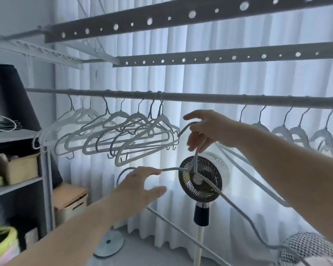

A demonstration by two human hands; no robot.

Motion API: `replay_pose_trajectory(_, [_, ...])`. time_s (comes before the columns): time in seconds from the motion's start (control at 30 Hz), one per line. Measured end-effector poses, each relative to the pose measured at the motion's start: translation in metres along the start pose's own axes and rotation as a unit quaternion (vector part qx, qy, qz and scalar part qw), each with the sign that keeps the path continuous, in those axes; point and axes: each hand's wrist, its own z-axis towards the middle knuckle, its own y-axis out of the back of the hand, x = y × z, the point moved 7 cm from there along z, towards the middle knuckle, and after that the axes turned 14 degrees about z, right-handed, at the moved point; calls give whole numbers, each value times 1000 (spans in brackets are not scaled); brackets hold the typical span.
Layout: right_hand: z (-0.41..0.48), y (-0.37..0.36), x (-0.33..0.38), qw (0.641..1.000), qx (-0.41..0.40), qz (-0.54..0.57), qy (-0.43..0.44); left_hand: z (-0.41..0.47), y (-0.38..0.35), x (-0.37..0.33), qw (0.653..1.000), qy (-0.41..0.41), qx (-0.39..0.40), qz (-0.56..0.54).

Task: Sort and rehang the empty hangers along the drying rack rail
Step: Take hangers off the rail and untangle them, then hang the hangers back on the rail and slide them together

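Bare forearms (69, 233); the right grip (210, 129) perhaps wears a ring (199, 133).

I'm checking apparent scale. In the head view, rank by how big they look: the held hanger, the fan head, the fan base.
1. hanger, though its nearness to the camera exaggerates it
2. fan head
3. fan base

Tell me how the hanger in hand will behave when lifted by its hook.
Probably light: the right hand merely pinches the hanger. Likely stiff, since its thin arms keep their shape. It may swing from the hook.
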Motion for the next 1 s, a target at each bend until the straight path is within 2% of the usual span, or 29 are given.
replay_pose_trajectory(0.17, [-18,-4,-1,993,-74,94,-7,-24,-28,-40,987,-40,81,-136])
replay_pose_trajectory(0.3, [-27,2,5,982,-121,144,1,-36,-42,-64,950,-33,170,-258])
replay_pose_trajectory(0.37, [-28,5,8,983,-131,126,2,-38,-38,-72,943,-32,152,-293])
replay_pose_trajectory(0.53, [-23,17,7,989,-138,53,10,-16,-20,-66,962,-29,14,-270])
replay_pose_trajectory(0.77, [-1,43,5,986,-131,-100,26,29,-14,-63,953,-5,-2,-304])
replay_pose_trajectory(0.83, [6,62,10,966,-171,-189,54,47,-10,-67,950,-9,-6,-312])
replay_pose_trajectory(0.93, [16,96,15,905,-235,-346,76,74,1,-76,947,-17,-33,-318])
replay_pose_trajectory(1.0, [22,116,18,872,-260,-405,88,91,8,-84,945,-23,-56,-323])
